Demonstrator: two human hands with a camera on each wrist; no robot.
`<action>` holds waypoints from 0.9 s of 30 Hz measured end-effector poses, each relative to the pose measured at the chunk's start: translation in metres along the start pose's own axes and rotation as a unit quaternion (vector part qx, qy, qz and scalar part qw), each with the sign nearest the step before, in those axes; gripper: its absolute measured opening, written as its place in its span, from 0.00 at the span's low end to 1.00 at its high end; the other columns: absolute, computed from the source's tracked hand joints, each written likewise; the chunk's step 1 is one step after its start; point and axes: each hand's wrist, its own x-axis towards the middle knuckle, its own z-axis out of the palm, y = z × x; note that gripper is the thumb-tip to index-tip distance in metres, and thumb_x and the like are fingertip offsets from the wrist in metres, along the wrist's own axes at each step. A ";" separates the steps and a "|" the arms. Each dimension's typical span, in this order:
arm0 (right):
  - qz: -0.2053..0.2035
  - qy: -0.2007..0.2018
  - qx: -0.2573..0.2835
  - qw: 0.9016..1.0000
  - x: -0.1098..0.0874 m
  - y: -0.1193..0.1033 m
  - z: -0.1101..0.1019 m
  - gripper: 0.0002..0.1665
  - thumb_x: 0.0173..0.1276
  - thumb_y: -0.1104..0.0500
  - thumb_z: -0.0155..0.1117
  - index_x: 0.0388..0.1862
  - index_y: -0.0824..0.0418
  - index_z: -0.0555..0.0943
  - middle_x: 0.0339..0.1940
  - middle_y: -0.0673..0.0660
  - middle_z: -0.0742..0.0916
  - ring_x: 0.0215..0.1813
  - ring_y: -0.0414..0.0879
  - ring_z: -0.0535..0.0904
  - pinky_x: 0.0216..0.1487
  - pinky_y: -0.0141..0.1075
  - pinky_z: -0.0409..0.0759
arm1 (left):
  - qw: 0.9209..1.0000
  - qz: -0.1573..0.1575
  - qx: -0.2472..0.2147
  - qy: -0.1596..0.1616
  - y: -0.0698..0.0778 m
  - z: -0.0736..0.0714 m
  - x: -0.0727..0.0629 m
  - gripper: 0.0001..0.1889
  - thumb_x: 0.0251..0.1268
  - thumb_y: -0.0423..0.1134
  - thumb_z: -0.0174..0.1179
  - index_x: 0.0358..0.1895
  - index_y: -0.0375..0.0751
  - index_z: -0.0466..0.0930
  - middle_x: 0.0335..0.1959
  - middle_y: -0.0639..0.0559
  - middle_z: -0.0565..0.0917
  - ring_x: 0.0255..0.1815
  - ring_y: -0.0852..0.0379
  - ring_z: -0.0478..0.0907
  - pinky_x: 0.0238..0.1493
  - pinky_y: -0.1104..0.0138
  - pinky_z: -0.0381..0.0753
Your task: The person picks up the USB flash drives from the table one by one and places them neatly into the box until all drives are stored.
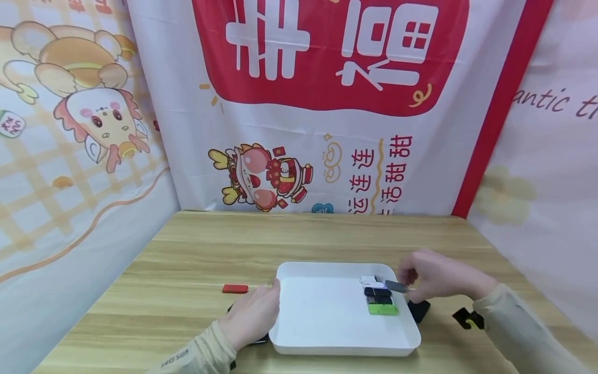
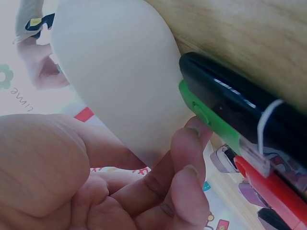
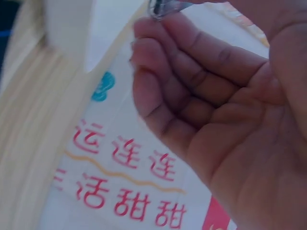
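Observation:
A shallow white tray (image 1: 322, 322) sits on the table, and my left hand (image 1: 254, 314) grips its left rim, thumb on one side and fingers on the other. My right hand (image 1: 432, 275) pinches a dark grey USB stick (image 1: 396, 286) above the tray's right edge. Beneath it, along the tray's right inner side, several USB sticks lie in a column, with white ones at the back, a black one (image 1: 377, 292) and a bright green one (image 1: 383, 309) nearest me. In the right wrist view only the held stick's shiny end (image 3: 163, 8) shows.
A red USB stick (image 1: 235, 289) lies left of the tray. Close by my left fingers are a green stick (image 2: 211, 115) and a glossy black object (image 2: 235, 91). Right of the tray lies a black item (image 1: 420, 310); another (image 1: 462, 318) is near my right wrist. Printed cloths enclose the table.

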 end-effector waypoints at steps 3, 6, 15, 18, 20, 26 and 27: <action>0.005 -0.018 -0.005 1.000 0.008 -0.012 0.001 0.13 0.50 0.63 0.76 0.27 0.47 0.81 0.22 0.44 0.79 0.26 0.39 0.74 0.26 0.33 0.75 | 1.000 -0.001 -0.003 -0.002 0.000 0.000 -0.001 0.21 0.64 0.27 0.51 0.59 0.17 0.69 0.13 0.54 0.66 0.10 0.63 0.60 0.07 0.70 0.58; 0.003 -0.036 -0.018 0.999 0.015 -0.022 0.004 0.13 0.49 0.63 0.75 0.26 0.48 0.81 0.22 0.43 0.79 0.26 0.37 0.73 0.27 0.33 0.75 | 1.000 -0.001 -0.002 -0.003 0.000 0.000 -0.001 0.21 0.64 0.27 0.51 0.59 0.17 0.69 0.13 0.54 0.66 0.10 0.63 0.60 0.07 0.70 0.58; 0.050 -0.068 -0.082 0.993 0.025 -0.042 0.018 0.16 0.42 0.67 0.75 0.20 0.48 0.78 0.19 0.42 0.77 0.24 0.38 0.71 0.26 0.34 0.72 | 1.000 0.000 0.001 0.005 0.000 0.001 0.001 0.21 0.64 0.27 0.52 0.59 0.17 0.70 0.14 0.53 0.66 0.10 0.62 0.61 0.07 0.70 0.58; 0.070 -0.070 -0.108 0.989 0.025 -0.042 0.025 0.18 0.41 0.66 0.76 0.19 0.48 0.76 0.19 0.42 0.76 0.23 0.39 0.71 0.26 0.35 0.71 | 1.000 0.001 -0.003 0.005 -0.001 0.000 0.000 0.21 0.64 0.26 0.51 0.59 0.17 0.70 0.13 0.54 0.64 0.10 0.63 0.59 0.07 0.70 0.57; 0.069 -0.071 -0.121 0.988 0.026 -0.041 0.030 0.19 0.40 0.66 0.76 0.18 0.48 0.75 0.19 0.41 0.75 0.23 0.38 0.70 0.26 0.35 0.71 | 1.000 0.000 -0.005 0.002 0.000 -0.001 0.000 0.21 0.65 0.27 0.51 0.59 0.17 0.69 0.13 0.54 0.64 0.10 0.63 0.59 0.07 0.70 0.57; 0.063 -0.069 -0.144 0.985 0.029 -0.039 0.038 0.20 0.38 0.67 0.77 0.16 0.49 0.74 0.18 0.42 0.74 0.23 0.39 0.69 0.24 0.35 0.69 | 1.000 -0.006 -0.005 0.001 0.001 -0.002 0.001 0.22 0.65 0.27 0.51 0.60 0.17 0.69 0.14 0.53 0.67 0.11 0.61 0.62 0.07 0.69 0.60; 0.064 -0.070 -0.144 0.985 0.030 -0.039 0.039 0.19 0.38 0.67 0.76 0.15 0.49 0.74 0.18 0.43 0.75 0.22 0.39 0.69 0.23 0.35 0.69 | 1.000 -0.007 -0.006 0.001 0.001 -0.002 0.001 0.22 0.65 0.27 0.51 0.60 0.17 0.69 0.14 0.52 0.67 0.11 0.61 0.62 0.07 0.69 0.60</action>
